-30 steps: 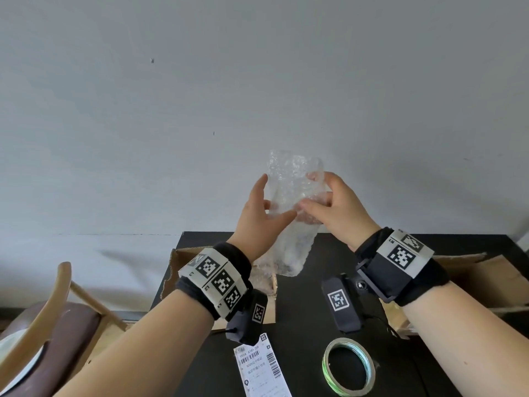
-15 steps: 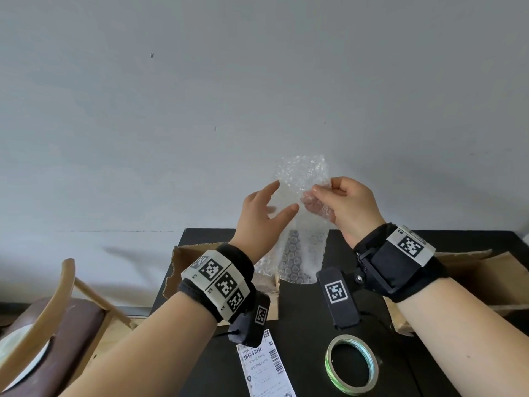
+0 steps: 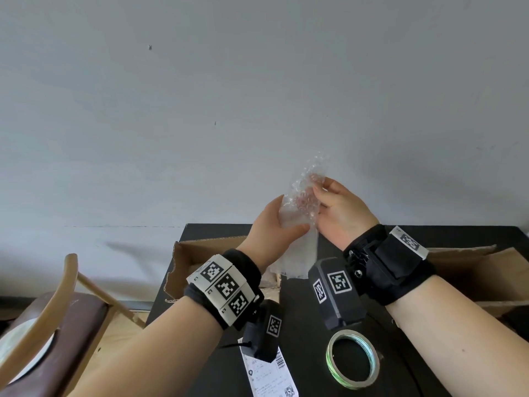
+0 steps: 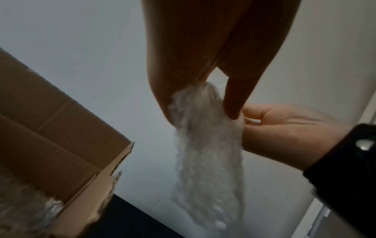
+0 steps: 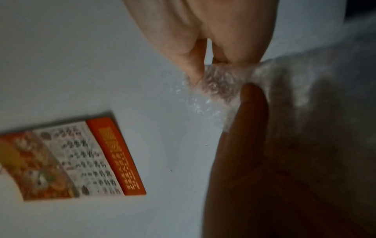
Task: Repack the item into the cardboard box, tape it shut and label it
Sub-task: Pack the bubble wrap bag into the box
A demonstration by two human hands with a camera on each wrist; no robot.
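A clear bubble wrap sheet (image 3: 300,253) hangs in the air above the black table (image 3: 300,310), bunched narrow at its top. My left hand (image 3: 292,216) grips it from the left, thumb in front and fingers behind. My right hand (image 3: 318,196) pinches its upper part from the right. In the left wrist view the bubble wrap (image 4: 205,153) trails down from my left fingers (image 4: 162,90). The open cardboard box (image 3: 197,250) stands below at the left with more bubble wrap inside. A tape roll (image 3: 352,359) and a printed label (image 3: 266,373) lie on the near table.
Flattened cardboard (image 3: 472,270) lies at the table's right side. A wooden chair (image 3: 57,305) stands left of the table. A pale wall rises right behind the table. In the right wrist view an orange and white printed thing (image 5: 71,157) shows, blurred.
The bubble wrap went from a wide sheet to a narrow bunch. My left hand, loose half a second ago, now grips it. Both hands came closer together.
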